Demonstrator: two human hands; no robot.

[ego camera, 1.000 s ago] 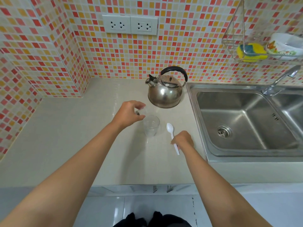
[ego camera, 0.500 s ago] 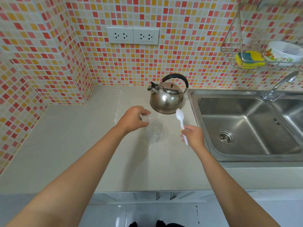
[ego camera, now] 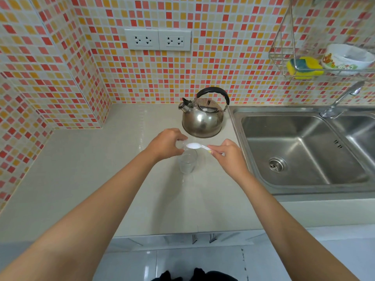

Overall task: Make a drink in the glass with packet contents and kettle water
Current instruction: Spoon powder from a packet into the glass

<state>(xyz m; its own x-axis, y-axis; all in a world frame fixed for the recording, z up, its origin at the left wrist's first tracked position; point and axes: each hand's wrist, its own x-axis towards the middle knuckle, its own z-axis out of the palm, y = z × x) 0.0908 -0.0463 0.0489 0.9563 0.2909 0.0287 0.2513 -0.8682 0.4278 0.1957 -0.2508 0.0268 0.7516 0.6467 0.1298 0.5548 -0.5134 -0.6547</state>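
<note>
Above clear glass (ego camera: 187,163): white plastic spoon (ego camera: 195,146), heaped powder.

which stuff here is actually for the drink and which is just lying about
For the drink: glass, white spoon in the right hand, clear packet in the left hand, kettle.

Lying about: sponge, bowl, sink, tap.

On the desk (ego camera: 85,179) a clear glass (ego camera: 187,163) stands upright, the steel kettle (ego camera: 203,116) near it at 12 o'clock. Above the glass, the left hand (ego camera: 165,144) pinches a small clear packet (ego camera: 181,143); the right hand (ego camera: 228,154) holds a white spoon (ego camera: 195,146), its bowl toward 9 o'clock beside the packet.
</note>
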